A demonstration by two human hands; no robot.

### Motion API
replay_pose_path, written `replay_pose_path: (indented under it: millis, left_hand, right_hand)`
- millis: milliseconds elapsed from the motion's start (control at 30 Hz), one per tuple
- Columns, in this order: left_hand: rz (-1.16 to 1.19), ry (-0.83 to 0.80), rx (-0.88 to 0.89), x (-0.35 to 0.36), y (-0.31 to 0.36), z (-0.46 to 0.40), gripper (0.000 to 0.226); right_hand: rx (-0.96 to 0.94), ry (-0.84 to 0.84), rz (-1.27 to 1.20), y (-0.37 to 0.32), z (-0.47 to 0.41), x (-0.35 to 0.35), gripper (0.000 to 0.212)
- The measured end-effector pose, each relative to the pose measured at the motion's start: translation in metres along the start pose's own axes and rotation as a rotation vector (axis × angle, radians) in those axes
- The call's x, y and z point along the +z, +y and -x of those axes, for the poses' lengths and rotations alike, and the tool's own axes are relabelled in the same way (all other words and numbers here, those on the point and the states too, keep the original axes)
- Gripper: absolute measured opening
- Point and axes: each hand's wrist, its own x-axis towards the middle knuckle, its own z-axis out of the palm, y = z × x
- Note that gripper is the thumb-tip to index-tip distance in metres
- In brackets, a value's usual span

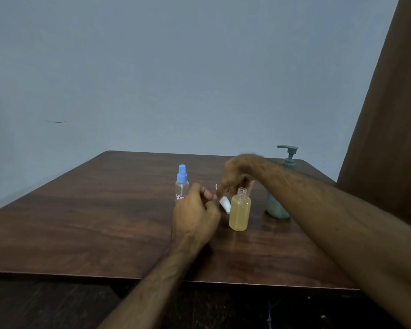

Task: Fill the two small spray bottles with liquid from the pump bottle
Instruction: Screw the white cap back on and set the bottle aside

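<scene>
Left hand [196, 214] loosely curled, its grip unclear; right hand [237, 173] likewise, behind uncapped yellow bottle [239, 211].

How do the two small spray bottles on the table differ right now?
The clear plastic spray bottle with the blue sprayer is capped and looks empty; the frosted small bottle of yellowish liquid has a bare, open threaded neck and is nearly full. The clear one carries a small red-printed label; the yellowish one shows none. Both stand upright on the dark wooden table.
</scene>
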Motion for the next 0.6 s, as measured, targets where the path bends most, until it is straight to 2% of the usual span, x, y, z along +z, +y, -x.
replay_pose_path:
  millis: [200,267,400,600]
  left_hand:
    - [-0.015,0.014,-0.007,0.002,-0.001,-0.001,0.011]
    - [-0.037,0.014,-0.006,0.003,-0.001,-0.002,0.013]
    - [-0.06,-0.007,0.046,0.003,0.001,-0.001,0.013]
    - [-0.056,-0.16,0.124,0.003,0.0,0.001,0.012]
  right_hand:
    - [-0.04,0.007,0.028,0.0,-0.003,0.009,0.03]
    - [-0.07,0.042,-0.04,0.002,-0.001,0.006,0.034]
    - [-0.177,0.213,-0.25,0.008,0.018,-0.014,0.035]
    - [-0.319,0.495,-0.245,0.025,0.08,-0.038,0.015]
